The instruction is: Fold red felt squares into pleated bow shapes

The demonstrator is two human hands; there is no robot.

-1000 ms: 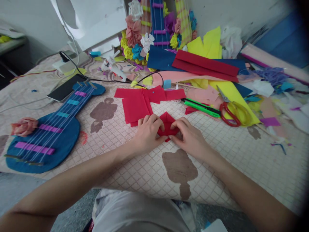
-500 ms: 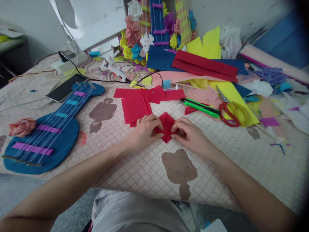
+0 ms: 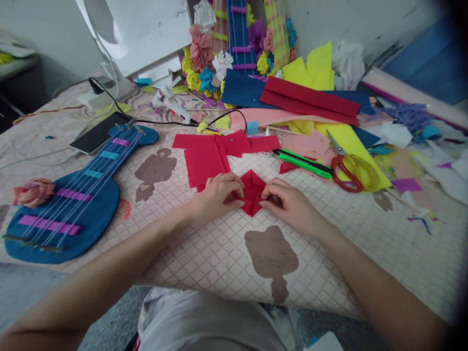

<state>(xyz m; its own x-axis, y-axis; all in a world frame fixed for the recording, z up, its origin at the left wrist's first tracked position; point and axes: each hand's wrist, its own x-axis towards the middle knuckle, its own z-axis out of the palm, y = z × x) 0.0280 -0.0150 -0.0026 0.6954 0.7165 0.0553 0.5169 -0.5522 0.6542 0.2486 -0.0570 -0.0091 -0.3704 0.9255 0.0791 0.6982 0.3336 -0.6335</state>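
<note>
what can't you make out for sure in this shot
Head view, all four:
1. Side corners of the red folded piece: covered by fingers of the left hand and right hand.
2. Lower right corner of the red sheet stack: hidden behind the left hand.
3. Top of the upright blue stringed model: cut off by the top edge.
4. Any lettering on the white glue gun: too small and blurred.
</note>
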